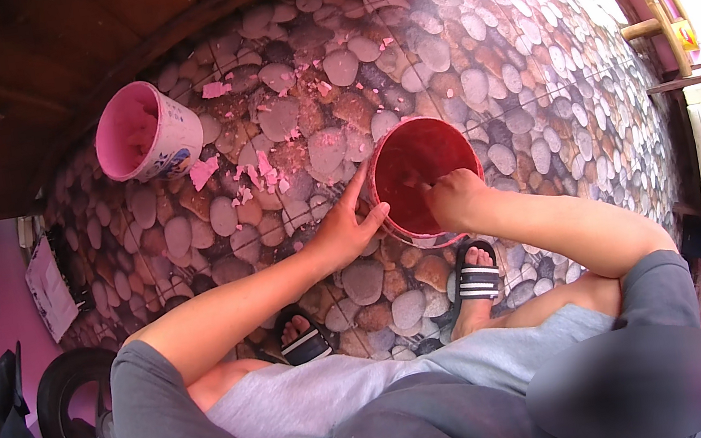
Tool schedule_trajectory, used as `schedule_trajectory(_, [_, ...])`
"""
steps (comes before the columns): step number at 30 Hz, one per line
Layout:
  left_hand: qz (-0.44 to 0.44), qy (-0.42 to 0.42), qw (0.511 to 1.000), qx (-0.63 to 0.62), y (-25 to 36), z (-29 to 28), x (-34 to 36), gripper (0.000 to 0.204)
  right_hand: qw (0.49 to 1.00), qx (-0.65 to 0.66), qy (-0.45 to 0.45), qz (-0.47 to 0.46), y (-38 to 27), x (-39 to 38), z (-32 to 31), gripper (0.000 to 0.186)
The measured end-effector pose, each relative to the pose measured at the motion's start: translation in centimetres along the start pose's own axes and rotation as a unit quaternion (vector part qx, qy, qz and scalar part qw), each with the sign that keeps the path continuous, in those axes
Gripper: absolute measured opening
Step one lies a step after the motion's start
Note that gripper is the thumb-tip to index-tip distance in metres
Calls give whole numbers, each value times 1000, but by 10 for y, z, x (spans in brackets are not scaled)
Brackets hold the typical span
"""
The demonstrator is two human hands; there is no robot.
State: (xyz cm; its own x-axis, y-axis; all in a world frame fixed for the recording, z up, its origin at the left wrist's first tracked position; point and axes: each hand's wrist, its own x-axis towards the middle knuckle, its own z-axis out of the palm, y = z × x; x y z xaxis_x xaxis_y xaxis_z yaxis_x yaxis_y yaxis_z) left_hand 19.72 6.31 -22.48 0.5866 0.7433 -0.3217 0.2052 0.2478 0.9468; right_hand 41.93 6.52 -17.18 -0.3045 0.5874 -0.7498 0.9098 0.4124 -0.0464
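Observation:
A red bucket (421, 131) stands on the floor in front of my feet, and its dark red inside faces up. My left hand (350, 228) grips the bucket's left side, the thumb and forefinger spread against the wall near the rim. Reaching in over the right rim, my right hand (458, 200) is closed in a fist inside the bucket. Its fingers point toward the inner wall around something small, partly hidden and too blurred to name.
A white bucket (173, 135) with pink light on it leans at the left, something pale inside. Pale flakes (264, 174) lie scattered on the pebble-patterned floor (532, 101). My sandalled feet (475, 277) are close to the red bucket. A wheel (58, 417) stands at lower left.

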Motion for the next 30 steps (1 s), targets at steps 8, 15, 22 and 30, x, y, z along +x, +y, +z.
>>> schedule_trajectory(8, [-44,-30,998,-26,2,0,1,77,997,27,66,17,-1,-7,12,36])
schedule_trajectory(15, [-17,-18,1000,-13,-1,1,3,77,998,6,64,15,2,4,23,53])
schedule_trajectory(22, [12,3,1000,24,-6,1,2,76,984,-125,125,-21,5,12,13,32])
schedule_trajectory(30, [-5,15,999,-29,4,5,-2,77,996,2,87,17,-2,17,31,25])
